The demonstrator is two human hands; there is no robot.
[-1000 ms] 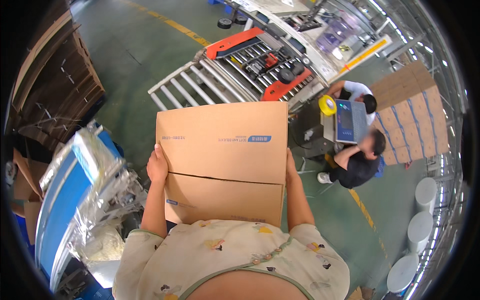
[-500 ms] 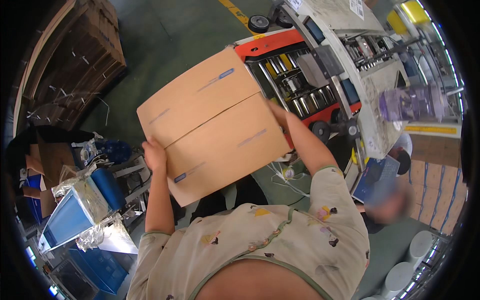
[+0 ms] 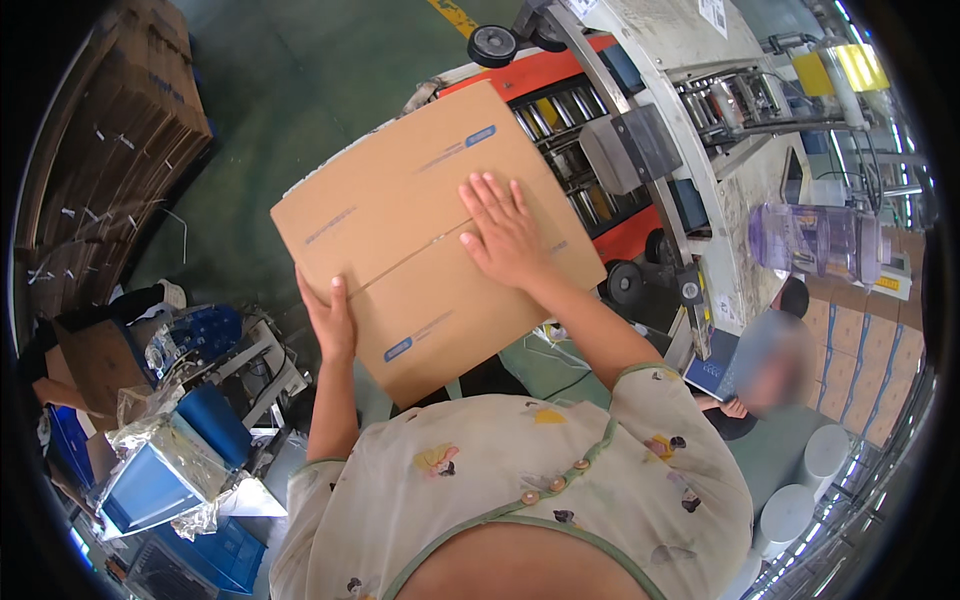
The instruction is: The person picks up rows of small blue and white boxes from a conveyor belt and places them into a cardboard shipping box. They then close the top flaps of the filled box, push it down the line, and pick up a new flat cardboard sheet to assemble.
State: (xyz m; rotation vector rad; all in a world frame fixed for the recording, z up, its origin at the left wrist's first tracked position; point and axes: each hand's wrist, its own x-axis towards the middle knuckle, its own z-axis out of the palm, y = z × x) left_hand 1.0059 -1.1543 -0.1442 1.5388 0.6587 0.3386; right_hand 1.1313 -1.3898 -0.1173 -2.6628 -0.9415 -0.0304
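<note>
I see the roller machine (image 3: 685, 165) at two o'clock of the carton (image 3: 415, 225), its flaps (image 3: 390, 195) folded shut, left hand (image 3: 327, 318) gripping its eight-o'clock edge, right hand (image 3: 508, 240) flat at three, fingers slightly spread, the seam's (image 3: 402, 263) taping unclear.

Tall piles of brown cardboard (image 3: 110, 150) stand at the upper left on the green floor (image 3: 290, 100), which carries a yellow line (image 3: 453, 15). A purple-tinted jug (image 3: 815, 240) lies on its side at the right. Beyond it, cartons (image 3: 860, 370) are stacked near a seated person (image 3: 775, 360) with what may be a laptop (image 3: 712, 375). White cylinders (image 3: 785, 518) line the lower right; crumpled clear film (image 3: 200, 470) hangs at the lower left.
</note>
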